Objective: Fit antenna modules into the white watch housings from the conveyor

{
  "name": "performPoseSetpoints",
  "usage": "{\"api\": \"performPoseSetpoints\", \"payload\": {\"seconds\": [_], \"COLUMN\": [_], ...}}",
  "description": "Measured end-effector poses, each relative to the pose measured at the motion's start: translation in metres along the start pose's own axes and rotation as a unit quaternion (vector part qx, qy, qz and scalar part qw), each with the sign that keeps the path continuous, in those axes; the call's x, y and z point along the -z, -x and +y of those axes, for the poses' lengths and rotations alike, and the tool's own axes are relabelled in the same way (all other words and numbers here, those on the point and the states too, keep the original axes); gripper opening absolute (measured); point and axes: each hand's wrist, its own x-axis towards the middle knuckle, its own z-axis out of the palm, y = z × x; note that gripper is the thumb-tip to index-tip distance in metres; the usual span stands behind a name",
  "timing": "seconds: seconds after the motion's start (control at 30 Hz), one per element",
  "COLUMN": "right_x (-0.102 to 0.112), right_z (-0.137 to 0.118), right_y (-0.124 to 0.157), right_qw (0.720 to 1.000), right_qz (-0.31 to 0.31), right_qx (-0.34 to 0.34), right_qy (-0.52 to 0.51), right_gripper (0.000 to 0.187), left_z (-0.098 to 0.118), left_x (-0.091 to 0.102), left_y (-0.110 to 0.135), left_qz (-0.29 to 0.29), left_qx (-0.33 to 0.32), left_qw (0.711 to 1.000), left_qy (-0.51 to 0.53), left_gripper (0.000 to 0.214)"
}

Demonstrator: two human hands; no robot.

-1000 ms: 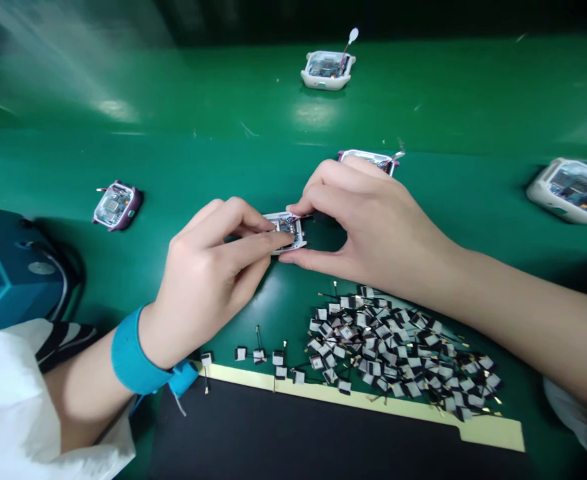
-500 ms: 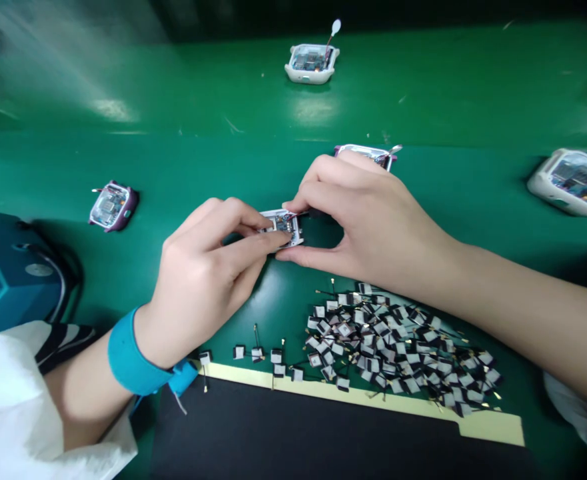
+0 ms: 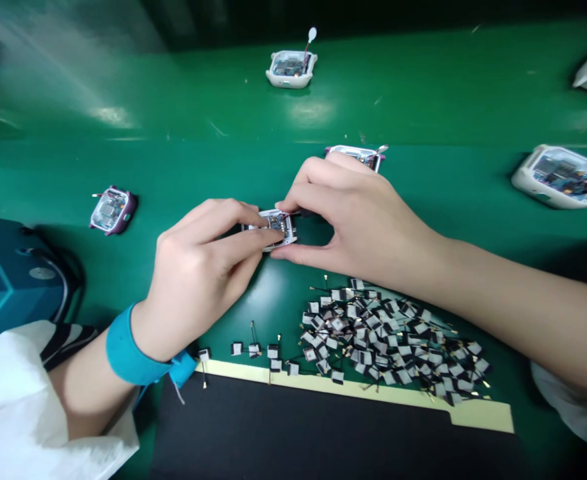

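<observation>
A small open smartwatch housing [image 3: 273, 228] with a white frame and exposed circuit board sits at the middle of the view, held just above the green bench. My left hand [image 3: 198, 273] has its thumb and fingertips pinched on the housing's near side and over the board. My right hand [image 3: 358, 220] grips the far end between thumb and forefinger. The fingers hide part of the board, so its fine detail is hard to see. A blue strap [image 3: 138, 350] circles my left wrist.
Several more watch housings lie on the green bench [image 3: 198, 120], including a purple one [image 3: 112, 213] and a white one [image 3: 560, 177]. Another [image 3: 356, 157] sits behind my right hand. Several small black-and-white wired pieces [image 3: 388, 340] lie heaped below, beside a taped black mat [image 3: 323, 427].
The whole view has drifted left, and another housing has entered at the top right. Both hands keep the same hold on the housing, with slight finger movement over the board.
</observation>
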Motion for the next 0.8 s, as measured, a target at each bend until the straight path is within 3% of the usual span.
{"api": "performPoseSetpoints", "payload": {"seconds": [0.33,0.57,0.8], "right_x": [0.0,-0.006,0.012], "right_z": [0.0,0.004,0.004], "right_y": [0.001,0.002,0.014], "right_qw": [1.0,0.998,0.992], "right_qz": [-0.005,0.024,0.032], "right_qx": [0.01,0.049,0.075], "right_qy": [0.002,-0.019,-0.1], "right_gripper": [0.034,0.043,0.022], "left_z": [-0.004,-0.007,-0.008], "left_x": [0.001,0.001,0.001], "left_y": [0.0,0.0,-0.001], "left_qz": [-0.007,-0.017,-0.007], "left_qx": [-0.017,-0.048,-0.069], "left_qw": [1.0,0.998,0.997], "left_qy": [-0.001,-0.045,-0.043], "left_gripper": [0.016,0.017,0.021]}}
